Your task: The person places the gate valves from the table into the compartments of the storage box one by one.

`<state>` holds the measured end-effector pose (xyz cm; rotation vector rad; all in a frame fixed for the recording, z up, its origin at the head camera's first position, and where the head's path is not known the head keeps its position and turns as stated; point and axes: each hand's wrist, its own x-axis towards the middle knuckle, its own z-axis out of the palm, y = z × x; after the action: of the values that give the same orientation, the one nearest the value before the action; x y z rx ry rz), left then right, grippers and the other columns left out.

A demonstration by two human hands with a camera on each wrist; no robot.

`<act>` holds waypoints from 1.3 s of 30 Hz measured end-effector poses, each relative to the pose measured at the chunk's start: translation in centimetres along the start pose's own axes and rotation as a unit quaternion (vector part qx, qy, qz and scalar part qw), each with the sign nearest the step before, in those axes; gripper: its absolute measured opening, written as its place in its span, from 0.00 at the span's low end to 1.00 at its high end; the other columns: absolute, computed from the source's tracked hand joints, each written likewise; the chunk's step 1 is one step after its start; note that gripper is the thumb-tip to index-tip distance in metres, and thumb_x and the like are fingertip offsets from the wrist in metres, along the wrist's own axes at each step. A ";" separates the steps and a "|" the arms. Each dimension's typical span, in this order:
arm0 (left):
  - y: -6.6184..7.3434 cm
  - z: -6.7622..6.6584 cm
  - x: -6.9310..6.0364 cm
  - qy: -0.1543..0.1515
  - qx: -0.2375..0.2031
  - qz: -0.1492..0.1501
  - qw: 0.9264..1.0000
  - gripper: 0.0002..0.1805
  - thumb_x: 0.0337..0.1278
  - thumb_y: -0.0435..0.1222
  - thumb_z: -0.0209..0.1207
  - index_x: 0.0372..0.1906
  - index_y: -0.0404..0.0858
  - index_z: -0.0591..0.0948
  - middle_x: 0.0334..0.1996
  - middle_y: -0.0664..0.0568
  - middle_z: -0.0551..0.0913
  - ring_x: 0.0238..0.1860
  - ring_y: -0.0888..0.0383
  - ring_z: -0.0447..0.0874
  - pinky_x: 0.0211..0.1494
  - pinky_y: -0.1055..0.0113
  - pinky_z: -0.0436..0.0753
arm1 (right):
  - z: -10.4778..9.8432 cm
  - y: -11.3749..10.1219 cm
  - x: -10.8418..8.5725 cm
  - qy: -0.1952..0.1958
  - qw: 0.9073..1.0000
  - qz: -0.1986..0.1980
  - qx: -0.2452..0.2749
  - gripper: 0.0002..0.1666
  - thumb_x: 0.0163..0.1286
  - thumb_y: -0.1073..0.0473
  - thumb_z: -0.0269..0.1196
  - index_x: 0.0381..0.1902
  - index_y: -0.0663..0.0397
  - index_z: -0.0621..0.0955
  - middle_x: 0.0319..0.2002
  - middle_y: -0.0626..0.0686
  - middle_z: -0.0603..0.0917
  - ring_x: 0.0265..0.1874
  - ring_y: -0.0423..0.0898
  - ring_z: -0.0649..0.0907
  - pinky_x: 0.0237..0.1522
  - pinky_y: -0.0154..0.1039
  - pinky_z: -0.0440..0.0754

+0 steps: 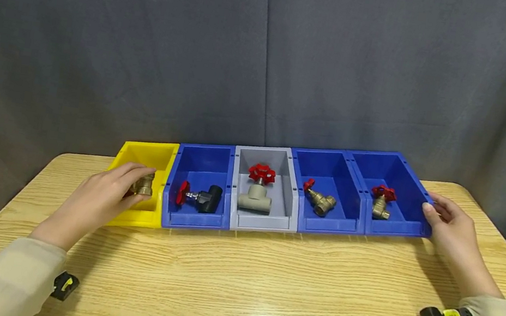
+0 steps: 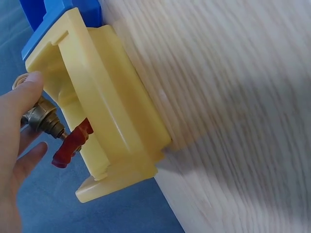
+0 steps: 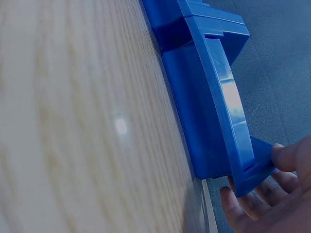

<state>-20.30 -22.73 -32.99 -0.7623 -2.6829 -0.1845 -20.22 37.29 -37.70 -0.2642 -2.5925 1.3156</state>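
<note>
In the head view my left hand (image 1: pixel 100 197) is over the yellow bin (image 1: pixel 136 218) at the left end. It grips a brass valve (image 1: pixel 145 184) by its body. The left wrist view shows that valve's red handwheel (image 2: pixel 73 143) by the bin's front opening. At the other end, my right hand (image 1: pixel 456 234) holds the side wall of the rightmost blue bin (image 1: pixel 398 229). In the right wrist view the thumb (image 3: pixel 284 158) lies on the rim, with the fingers round the outside. A brass valve with a red handwheel (image 1: pixel 381 206) lies in that bin.
Between them stand a blue bin (image 1: pixel 195 221) with a black valve (image 1: pixel 209 199), a grey bin (image 1: pixel 263 225) with a grey valve (image 1: pixel 255 198), and another blue bin (image 1: pixel 327 225) with a brass valve (image 1: pixel 322 202). All sit on a wooden table (image 1: pixel 223 286) before a dark curtain (image 1: pixel 268 61).
</note>
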 end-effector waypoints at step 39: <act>-2.0 1.0 2.5 -0.140 -0.041 -0.037 0.989 0.27 0.58 0.40 0.68 0.60 0.30 0.78 0.55 0.38 0.81 0.56 0.41 0.78 0.61 0.43 0.76 | -0.1 0.3 0.1 0.000 1.000 -0.011 -0.010 0.36 0.80 0.46 0.46 0.73 0.67 0.62 0.65 0.74 0.69 0.57 0.62 0.75 0.34 0.15 0.71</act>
<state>-23.66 -22.98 -33.10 -0.7634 -2.9884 -0.2208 -20.28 37.53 -37.87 -0.2390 -2.6026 1.2836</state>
